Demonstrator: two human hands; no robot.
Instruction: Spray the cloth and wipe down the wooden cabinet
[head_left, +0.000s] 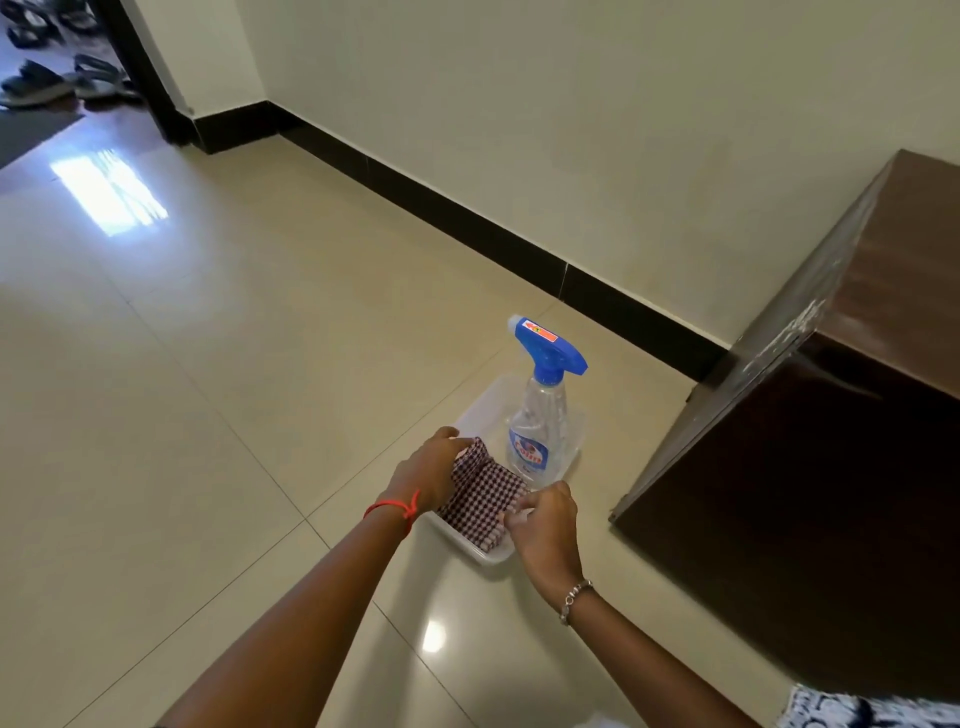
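- Now pinching the checked cloth (485, 499): left hand (434, 470) gripping its far edge, right hand (545, 519) its near corner, presumably to lift it.
- Lying folded in the white tray (483, 410), beneath both sets of fingers.
- Upright just beyond the fingertips: spray bottle (540, 410), handy for wetting.
- Well right of the fingers: wooden cabinet (831, 415), untouched.

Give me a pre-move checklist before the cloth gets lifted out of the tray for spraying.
1. Left hand grips checkered cloth: ok.
2. Right hand pinches the cloth's near edge: ok.
3. Spray bottle upright in the white tray, beside the cloth: ok.
4. Nozzle set to spray: cannot tell.
5. Liquid in bottle: cannot tell.
6. Wooden cabinet close at right, dusty top edge visible: ok.
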